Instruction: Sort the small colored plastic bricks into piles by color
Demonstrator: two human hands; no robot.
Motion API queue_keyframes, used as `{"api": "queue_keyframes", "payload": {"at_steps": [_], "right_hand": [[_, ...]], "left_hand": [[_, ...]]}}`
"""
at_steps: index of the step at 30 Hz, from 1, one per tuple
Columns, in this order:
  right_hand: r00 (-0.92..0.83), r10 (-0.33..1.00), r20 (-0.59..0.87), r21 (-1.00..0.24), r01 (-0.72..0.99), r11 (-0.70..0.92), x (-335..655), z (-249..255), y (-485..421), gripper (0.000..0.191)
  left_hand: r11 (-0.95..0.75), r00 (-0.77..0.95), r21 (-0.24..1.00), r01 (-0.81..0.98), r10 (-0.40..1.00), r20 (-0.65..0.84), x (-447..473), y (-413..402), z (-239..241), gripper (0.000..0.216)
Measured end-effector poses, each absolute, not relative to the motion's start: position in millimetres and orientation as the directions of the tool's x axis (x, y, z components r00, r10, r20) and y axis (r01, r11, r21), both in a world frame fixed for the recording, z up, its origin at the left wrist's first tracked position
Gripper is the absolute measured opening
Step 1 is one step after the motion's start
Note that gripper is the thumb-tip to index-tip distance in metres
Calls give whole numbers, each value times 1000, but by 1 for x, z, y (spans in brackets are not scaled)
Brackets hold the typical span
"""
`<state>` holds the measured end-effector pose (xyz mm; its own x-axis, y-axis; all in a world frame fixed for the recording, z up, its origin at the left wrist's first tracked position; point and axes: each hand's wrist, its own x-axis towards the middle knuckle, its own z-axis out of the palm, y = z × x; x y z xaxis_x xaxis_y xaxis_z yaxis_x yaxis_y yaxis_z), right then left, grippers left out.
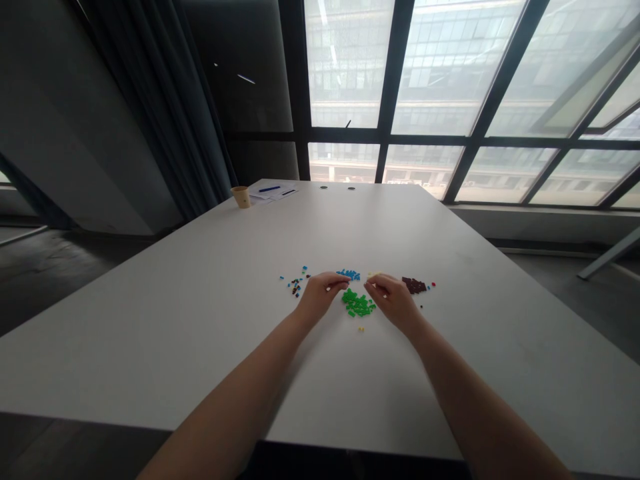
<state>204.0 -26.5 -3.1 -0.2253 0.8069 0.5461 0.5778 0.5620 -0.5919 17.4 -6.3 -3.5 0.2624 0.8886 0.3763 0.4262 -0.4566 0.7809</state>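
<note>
Held both bare hands at a white table [175, 320], on either side of a green pile [358, 304] of small pieces. Had the left hand [319, 293] just left of the green pile, with thumb and fingertips drawn close together. Had the right hand [393, 297] just right of the green pile, with fingers curled in toward the thumb. Could not tell, for either hand, whether pinching a tiny piece or nothing.

Had blue pieces [350, 274] gathered just beyond the green pile, and a few pale yellow pieces [372, 274] beyond it to the right, partly hidden. Had yellow pieces [361, 329] lying on its near side. Saw a dark brown cluster [413, 285] to the right of the green pile, and a red piece [433, 284] farther right. Saw loose mixed pieces [296, 288] scattered left of the green pile, farther out than the left hand.

Saw a paper cup [241, 197] well beyond the green pile to the left, and papers [280, 193] beyond it too, with a blue pen [269, 189] on top. Saw tall windows [350, 63] far beyond the green pile, and a dark curtain [150, 87] far off to its left.
</note>
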Motion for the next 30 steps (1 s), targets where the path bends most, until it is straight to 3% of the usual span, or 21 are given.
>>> {"api": "queue_keyframes", "payload": {"at_steps": [12,24,30], "right_hand": [[-251,790,559,-590,550,592,194,-9,-32,16],[-251,780,574,-577,552,602,192,-6,-35,11],[-209,785,583,-547,614,569,194,-7,-32,13]], "left_hand": [[-373,288,908,190,906,311,25,-17,-1,7],[-365,295,914,174,905,306,25,-16,-3,7],[-435,221,836,334,899,379,16,-7,-7,13]]}}
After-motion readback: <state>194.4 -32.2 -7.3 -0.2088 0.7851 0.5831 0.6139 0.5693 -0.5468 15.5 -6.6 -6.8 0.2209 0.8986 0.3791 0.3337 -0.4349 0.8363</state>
